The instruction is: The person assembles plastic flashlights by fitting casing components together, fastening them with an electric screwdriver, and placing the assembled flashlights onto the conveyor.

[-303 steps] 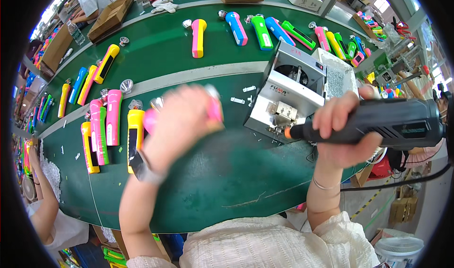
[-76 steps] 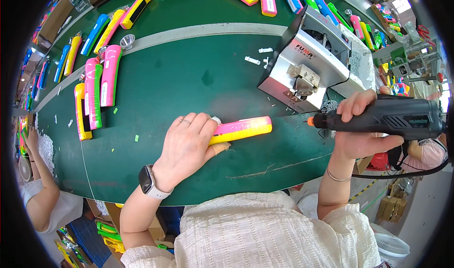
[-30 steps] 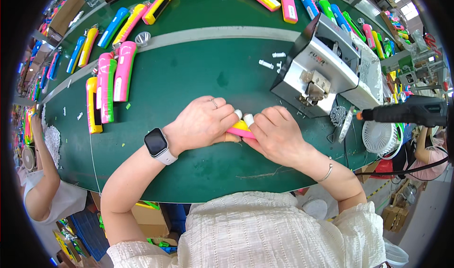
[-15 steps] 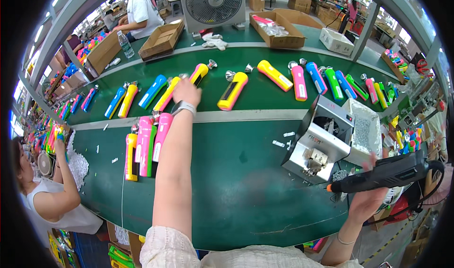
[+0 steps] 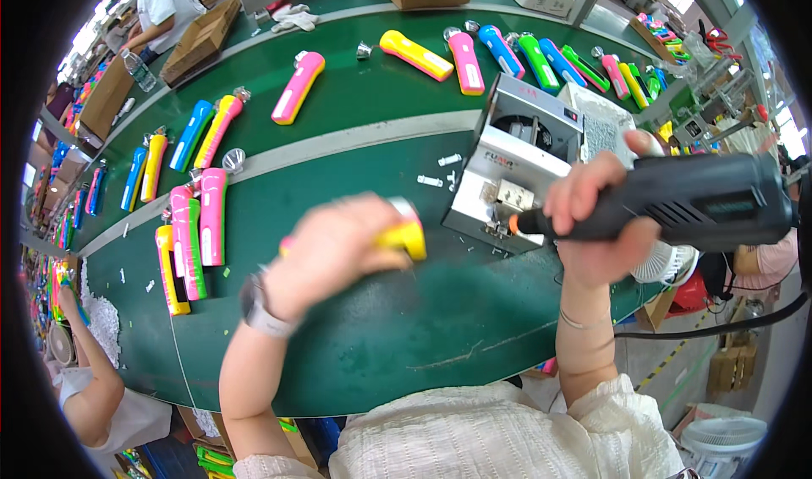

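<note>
My left hand [image 5: 342, 246], smeared by motion, grips a yellow flashlight [image 5: 404, 240] above the middle of the green table; most of it is hidden behind the fingers. In my right hand [image 5: 605, 217] is a black electric screwdriver [image 5: 702, 204], its orange tip pointing left at the front of a grey metal screw feeder [image 5: 516, 153]. Whether the tip touches the feeder I cannot tell. Left of my left hand, a pink flashlight [image 5: 213, 217], a green-edged one [image 5: 194, 251] and a yellow one [image 5: 172, 268] lie close together.
Several coloured flashlights, including a pink and yellow one [image 5: 299, 88], lie along the belt behind a grey rail [image 5: 338, 136]. Small white parts [image 5: 430, 180] are scattered beside the feeder. A co-worker's arm [image 5: 91, 335] shows at left. The screwdriver's cable [image 5: 719, 331] hangs at right.
My left hand has come back from the belt toward the middle of the table with the yellow flashlight. My right hand has brought the screwdriver up and left to the feeder. The view has shifted.
</note>
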A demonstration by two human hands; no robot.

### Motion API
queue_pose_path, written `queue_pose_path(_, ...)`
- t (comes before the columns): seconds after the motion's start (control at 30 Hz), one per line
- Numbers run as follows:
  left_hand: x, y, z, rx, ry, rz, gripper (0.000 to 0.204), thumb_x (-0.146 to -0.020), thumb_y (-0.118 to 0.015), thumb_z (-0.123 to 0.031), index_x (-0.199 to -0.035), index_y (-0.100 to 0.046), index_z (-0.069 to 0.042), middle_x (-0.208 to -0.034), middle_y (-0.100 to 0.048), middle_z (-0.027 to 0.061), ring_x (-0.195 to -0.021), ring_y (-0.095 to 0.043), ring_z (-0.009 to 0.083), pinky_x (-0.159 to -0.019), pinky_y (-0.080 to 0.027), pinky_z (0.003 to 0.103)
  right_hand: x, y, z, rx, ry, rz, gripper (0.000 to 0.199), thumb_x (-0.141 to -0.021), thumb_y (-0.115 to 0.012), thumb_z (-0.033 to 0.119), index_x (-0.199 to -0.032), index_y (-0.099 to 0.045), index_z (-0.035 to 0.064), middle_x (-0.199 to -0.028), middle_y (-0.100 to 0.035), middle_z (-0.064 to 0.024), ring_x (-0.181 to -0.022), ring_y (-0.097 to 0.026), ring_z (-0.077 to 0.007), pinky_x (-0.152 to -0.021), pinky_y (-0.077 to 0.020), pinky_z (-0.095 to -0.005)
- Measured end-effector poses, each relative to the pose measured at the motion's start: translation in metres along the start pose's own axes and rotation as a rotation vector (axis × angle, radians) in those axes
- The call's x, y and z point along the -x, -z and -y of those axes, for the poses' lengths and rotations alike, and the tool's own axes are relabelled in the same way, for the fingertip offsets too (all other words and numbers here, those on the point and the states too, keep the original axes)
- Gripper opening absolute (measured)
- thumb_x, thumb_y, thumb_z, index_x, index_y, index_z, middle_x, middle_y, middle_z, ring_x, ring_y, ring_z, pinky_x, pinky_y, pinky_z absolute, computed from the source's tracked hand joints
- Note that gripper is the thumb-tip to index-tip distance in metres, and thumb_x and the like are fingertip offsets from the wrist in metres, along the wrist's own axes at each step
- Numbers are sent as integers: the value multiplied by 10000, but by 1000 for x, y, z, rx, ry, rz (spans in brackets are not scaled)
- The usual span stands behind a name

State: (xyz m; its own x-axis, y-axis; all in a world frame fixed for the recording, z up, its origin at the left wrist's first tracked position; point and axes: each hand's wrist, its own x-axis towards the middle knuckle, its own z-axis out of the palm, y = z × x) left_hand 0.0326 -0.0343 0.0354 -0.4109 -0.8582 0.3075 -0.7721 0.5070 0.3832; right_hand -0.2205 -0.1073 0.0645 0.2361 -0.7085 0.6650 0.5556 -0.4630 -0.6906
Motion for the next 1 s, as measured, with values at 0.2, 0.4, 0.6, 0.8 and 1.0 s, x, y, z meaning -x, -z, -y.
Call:
queue_pose_path(0.2,24,-56,-37,-83,1,134,462,-717,-712,-351,-1064,-612,-63,-920,-620,86,-845,-587,268,-726,-482,372,-20,-8,-21,228,-97,-88,542,-931,-507,388,-1248,-368,-29,-672,-509,-66,-518,-500,-124,-496,-428,-269)
queue_pose_path(0.4,35,-54,-45,-93,192,47,490,-679,-737,-330,-1062,-627,-45,-978,-598,63,-873,-565,240,-731,-451,357,14,-11,-19,-122,-161,22,724,-904,-441,580,-1388,-238,81,-668,-439,-8,-488,-468,-103,-495,-430,-254)
queue_pose_path(0.6,35,-55,-45,-67,204,46,491,-674,-743,-312,-1067,-627,-42,-995,-597,62,-906,-557,240,-738,-450,358,41,-38,-27,1,-245,28,786,-807,-536,671,-1294,-262,118,-676,-450,-14,-501,-484,-119,-513,-441,-272)
queue_pose_path(0.8,33,-56,-44,-67,223,60,458,-682,-734,-317,-1036,-623,-47,-986,-598,62,-912,-555,241,-742,-451,363,57,-28,-50,93,-298,244,739,-762,-659,591,-1259,-342,144,-710,-495,-18,-525,-483,-122,-531,-428,-272)
queue_pose_path(1.0,30,-51,-47,-112,229,127,476,-668,-747,-299,-1055,-607,-59,-980,-589,62,-912,-553,239,-769,-442,357,52,-32,-52,-20,-333,286,726,-743,-675,585,-1250,-392,150,-694,-495,-19,-533,-479,-123,-514,-411,-269)
